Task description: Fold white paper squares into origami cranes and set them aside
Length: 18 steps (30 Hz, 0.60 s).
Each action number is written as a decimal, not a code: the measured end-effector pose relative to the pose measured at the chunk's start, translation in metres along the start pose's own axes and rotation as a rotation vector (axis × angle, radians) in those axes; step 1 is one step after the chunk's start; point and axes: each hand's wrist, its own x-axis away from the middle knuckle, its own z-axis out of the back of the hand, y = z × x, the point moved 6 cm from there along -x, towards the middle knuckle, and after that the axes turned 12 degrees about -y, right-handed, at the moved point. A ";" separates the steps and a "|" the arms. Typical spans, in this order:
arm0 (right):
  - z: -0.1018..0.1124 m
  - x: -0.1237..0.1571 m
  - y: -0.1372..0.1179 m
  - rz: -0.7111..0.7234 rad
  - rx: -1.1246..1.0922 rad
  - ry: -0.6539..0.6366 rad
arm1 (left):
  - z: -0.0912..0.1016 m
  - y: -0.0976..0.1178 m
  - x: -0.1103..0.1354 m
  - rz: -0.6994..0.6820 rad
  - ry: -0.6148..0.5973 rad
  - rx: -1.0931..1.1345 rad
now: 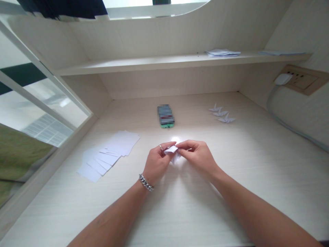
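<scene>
A small piece of folded white paper (171,150) is held between my two hands, just above the desk. My left hand (158,163), with a ring on one finger and a chain bracelet at the wrist, pinches its left side. On the other side, the fingertips of my right hand (196,154) grip its right edge. Part of the paper is hidden behind the fingers, so its full shape does not show. Several loose white paper sheets (124,142) lie fanned out left of my hands. Three folded paper cranes (220,113) stand in a group at the back right.
A phone (166,116), its screen blurred, lies behind my hands. Stacked papers (222,53) rest on the shelf (144,64) above the desk. A white plug (283,79) sits in the wall socket at right, its cable (290,129) running down. A window frame (74,144) borders the left side.
</scene>
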 end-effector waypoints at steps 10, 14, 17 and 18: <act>0.000 0.002 -0.009 0.129 0.249 0.004 | -0.003 -0.001 -0.001 0.011 -0.018 0.039; -0.001 0.002 -0.008 0.112 0.243 -0.002 | -0.004 0.001 0.000 0.017 -0.026 0.019; -0.003 0.002 -0.009 0.118 0.201 -0.012 | -0.006 0.003 0.000 0.021 -0.054 -0.016; -0.003 0.003 -0.009 0.122 0.185 -0.010 | -0.007 0.003 0.000 0.026 -0.066 -0.024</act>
